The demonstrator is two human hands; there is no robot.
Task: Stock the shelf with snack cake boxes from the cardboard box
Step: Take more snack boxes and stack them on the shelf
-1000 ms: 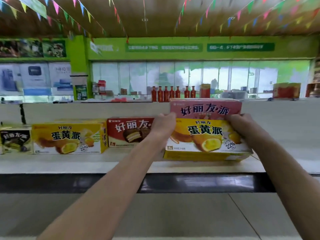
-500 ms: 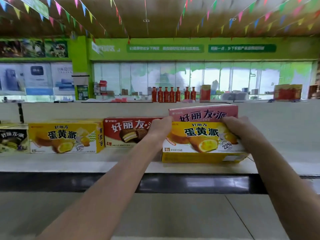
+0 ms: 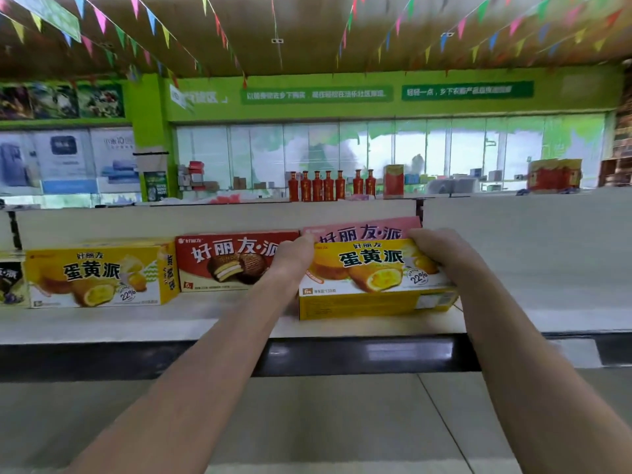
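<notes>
Head view. Two snack cake boxes were carried together as a pair: a yellow box [image 3: 376,278] in front, a pink box [image 3: 362,230] just behind and touching it. The left hand [image 3: 290,260] gripped the pair at its left end and the right hand [image 3: 441,254] at its right end, fingers of both curled round the ends and clamped on the boxes. Judgement: end grips keep the printed faces outward and let both boxes go down squarely in one move.

The pair was at the shelf [image 3: 136,323], right of a red box [image 3: 236,261] and close to it, with another yellow box [image 3: 99,273] further left. The front box's lower face was visible, so it was tilted back; could not tell whether its rear edge rested on the shelf.

Hidden or unclear: most of the pink box behind the yellow one; the right end of the red box behind the left hand; fingertips behind the boxes. A dark box [image 3: 12,282] was cut off at the left edge. The cardboard supply box was not in view. Distant signage was blurred.
</notes>
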